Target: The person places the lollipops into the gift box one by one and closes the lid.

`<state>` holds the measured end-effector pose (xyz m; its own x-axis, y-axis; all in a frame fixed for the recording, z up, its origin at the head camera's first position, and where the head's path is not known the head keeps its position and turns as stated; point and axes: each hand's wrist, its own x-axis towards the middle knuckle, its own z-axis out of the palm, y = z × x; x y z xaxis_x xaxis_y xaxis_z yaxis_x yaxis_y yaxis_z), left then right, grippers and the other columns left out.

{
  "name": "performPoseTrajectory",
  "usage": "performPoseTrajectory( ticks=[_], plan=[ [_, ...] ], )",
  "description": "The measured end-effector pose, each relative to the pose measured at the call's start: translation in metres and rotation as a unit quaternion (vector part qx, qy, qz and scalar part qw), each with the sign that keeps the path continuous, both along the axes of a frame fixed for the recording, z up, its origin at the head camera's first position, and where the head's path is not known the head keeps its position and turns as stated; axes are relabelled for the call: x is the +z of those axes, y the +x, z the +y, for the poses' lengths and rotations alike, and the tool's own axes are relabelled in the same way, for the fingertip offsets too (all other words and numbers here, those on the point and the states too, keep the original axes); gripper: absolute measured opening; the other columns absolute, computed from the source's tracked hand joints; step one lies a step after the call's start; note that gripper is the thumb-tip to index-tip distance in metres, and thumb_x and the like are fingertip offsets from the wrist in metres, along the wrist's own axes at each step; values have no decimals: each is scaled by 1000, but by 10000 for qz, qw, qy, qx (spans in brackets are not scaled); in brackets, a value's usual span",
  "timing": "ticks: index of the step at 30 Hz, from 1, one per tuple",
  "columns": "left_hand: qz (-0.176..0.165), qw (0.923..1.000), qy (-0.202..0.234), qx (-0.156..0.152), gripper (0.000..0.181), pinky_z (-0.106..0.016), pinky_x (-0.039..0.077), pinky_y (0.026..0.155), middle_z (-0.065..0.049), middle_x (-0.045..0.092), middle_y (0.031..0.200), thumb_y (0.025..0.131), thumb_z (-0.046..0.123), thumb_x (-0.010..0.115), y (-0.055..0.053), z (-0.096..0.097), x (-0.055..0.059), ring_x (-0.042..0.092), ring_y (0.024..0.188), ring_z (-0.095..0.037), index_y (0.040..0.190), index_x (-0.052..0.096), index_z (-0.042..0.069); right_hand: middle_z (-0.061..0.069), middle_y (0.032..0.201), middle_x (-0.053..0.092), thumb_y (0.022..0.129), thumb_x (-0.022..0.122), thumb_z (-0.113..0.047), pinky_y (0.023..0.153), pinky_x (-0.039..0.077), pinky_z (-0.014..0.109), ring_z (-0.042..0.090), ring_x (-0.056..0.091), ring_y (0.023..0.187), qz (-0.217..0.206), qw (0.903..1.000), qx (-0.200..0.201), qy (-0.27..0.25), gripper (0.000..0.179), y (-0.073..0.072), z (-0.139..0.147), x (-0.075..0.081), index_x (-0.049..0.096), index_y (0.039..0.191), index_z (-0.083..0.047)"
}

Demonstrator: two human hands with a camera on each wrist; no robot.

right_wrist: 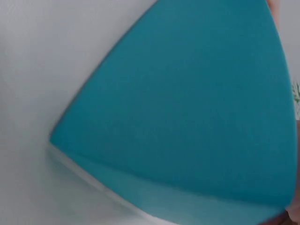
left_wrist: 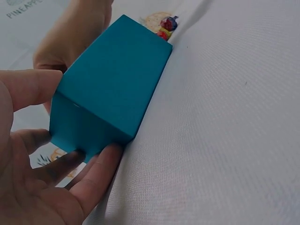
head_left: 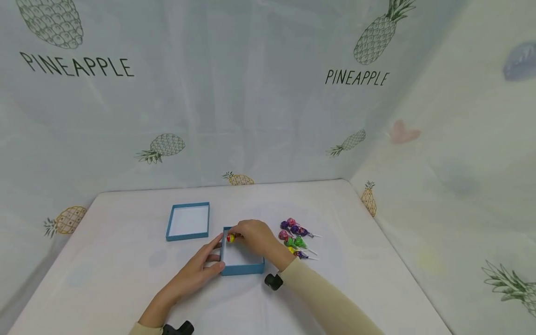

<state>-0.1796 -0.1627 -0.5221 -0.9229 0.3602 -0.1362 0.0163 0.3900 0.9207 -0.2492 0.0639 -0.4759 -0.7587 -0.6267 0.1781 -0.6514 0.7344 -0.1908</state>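
A lidless blue box [head_left: 244, 269] with a white inside stands on the table. My left hand [head_left: 198, 267] rests along its left wall, fingers spread and thumb at the near corner; the left wrist view shows these fingertips [left_wrist: 101, 171] touching the box's blue side. Over the box, my right hand [head_left: 256, 236] pinches a lollipop [head_left: 231, 238] with a red and yellow wrapper near the far left corner inside. Its stick is hidden by the hand. The right wrist view is filled mostly by the box's blue wall [right_wrist: 187, 103], and the right fingertips are out of sight there.
A shallow blue-rimmed lid [head_left: 188, 221], white inside, lies beyond the box to the left. Several wrapped lollipops [head_left: 299, 242] in purple, pink, green and yellow lie right of the box. A pineapple-print curtain [head_left: 259, 93] hangs behind the white-covered table [head_left: 125, 260].
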Motion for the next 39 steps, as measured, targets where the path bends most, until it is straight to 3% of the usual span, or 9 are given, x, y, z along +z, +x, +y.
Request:
performPoseTrajectory(
  ticks=[12, 16, 25, 34, 39],
  plan=[
    [-62, 10000, 41, -17, 79, -29, 52, 101, -14, 35, 168, 105, 33, 68, -1, -1, 0, 54, 137, -28, 171, 24, 30, -10, 105, 81, 100, 76, -16, 80, 59, 21, 6, 76, 92, 852, 9937, -338, 640, 21, 5, -18, -13, 82, 117, -25],
    [-152, 9998, 137, 12, 79, -26, 51, 100, -12, 34, 169, 105, 33, 69, -1, -1, -1, 54, 138, -27, 170, 25, 33, -9, 103, 81, 100, 75, -16, 77, 60, 22, 7, 76, 88, 806, 9924, -492, 795, 22, 5, -21, -17, 82, 118, -27],
    [-98, 9998, 175, -85, 78, -24, 50, 100, -11, 34, 168, 105, 34, 68, -2, -1, -5, 53, 138, -27, 170, 24, 35, -4, 112, 81, 101, 72, -10, 90, 59, 25, 12, 77, 102, 196, 9975, -673, -15, 23, 6, -17, -21, 82, 119, -19],
    [-206, 9996, 192, -73, 79, -26, 50, 100, -12, 33, 168, 105, 35, 69, -4, 0, -4, 52, 138, -27, 170, 24, 36, -5, 101, 82, 97, 78, -16, 77, 61, 24, 10, 78, 87, 732, 9922, -991, -173, 13, 4, -16, -25, 86, 107, -20],
    [-253, 9994, 210, -53, 79, -25, 50, 99, -12, 32, 169, 105, 34, 69, -4, 1, -3, 52, 138, -27, 170, 24, 36, -7, 100, 82, 96, 79, -18, 76, 61, 23, 9, 77, 87, 776, 9905, -1109, -260, 12, 3, -16, -27, 87, 105, -22]
  ],
)
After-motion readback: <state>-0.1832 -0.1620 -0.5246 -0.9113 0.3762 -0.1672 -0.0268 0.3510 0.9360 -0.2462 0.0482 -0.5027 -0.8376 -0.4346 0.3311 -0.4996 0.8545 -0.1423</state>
